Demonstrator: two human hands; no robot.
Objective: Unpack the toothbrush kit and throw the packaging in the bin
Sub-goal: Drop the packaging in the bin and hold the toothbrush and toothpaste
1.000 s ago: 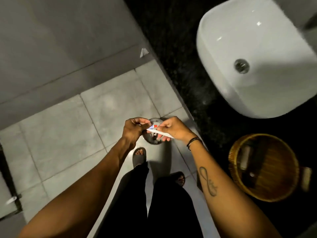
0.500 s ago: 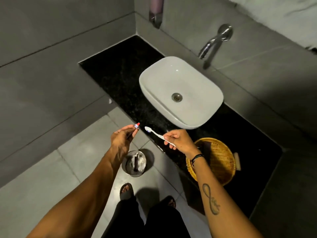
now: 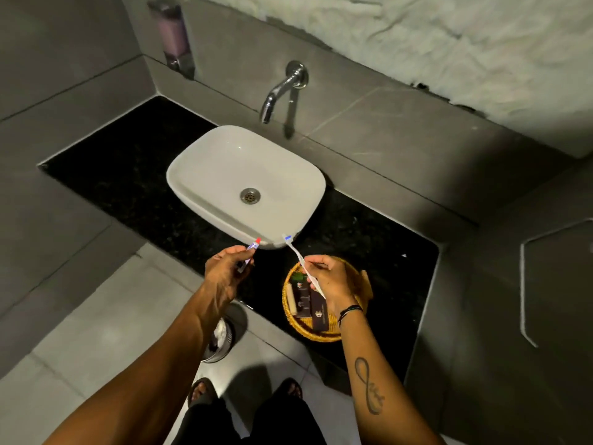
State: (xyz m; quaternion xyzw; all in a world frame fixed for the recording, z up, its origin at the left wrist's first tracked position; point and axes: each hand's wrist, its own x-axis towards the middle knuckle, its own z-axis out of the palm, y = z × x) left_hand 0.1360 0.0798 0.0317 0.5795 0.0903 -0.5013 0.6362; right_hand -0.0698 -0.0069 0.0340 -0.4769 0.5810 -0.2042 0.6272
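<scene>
My left hand (image 3: 224, 271) grips a small toothpaste tube (image 3: 251, 253) with a red cap, pointed up toward the basin. My right hand (image 3: 327, 279) holds a white toothbrush (image 3: 296, 256) by its handle, head up near the basin's front rim. The two items are apart, a short gap between them. A small metal bin (image 3: 221, 343) stands on the floor below my left forearm, with white packaging inside it; the arm hides part of it.
A white basin (image 3: 218, 175) sits on the black counter (image 3: 122, 187), under a chrome wall tap (image 3: 279, 91). A wicker basket (image 3: 321, 332) with dark boxed toiletries stands on the counter under my right hand. A soap dispenser (image 3: 175, 36) hangs on the wall. My sandalled feet (image 3: 200, 390) stand on grey tiles.
Both hands were together over the bin; they have separated and risen toward the basin, tube in the left, toothbrush in the right. My head has tilted up from the floor to the counter.
</scene>
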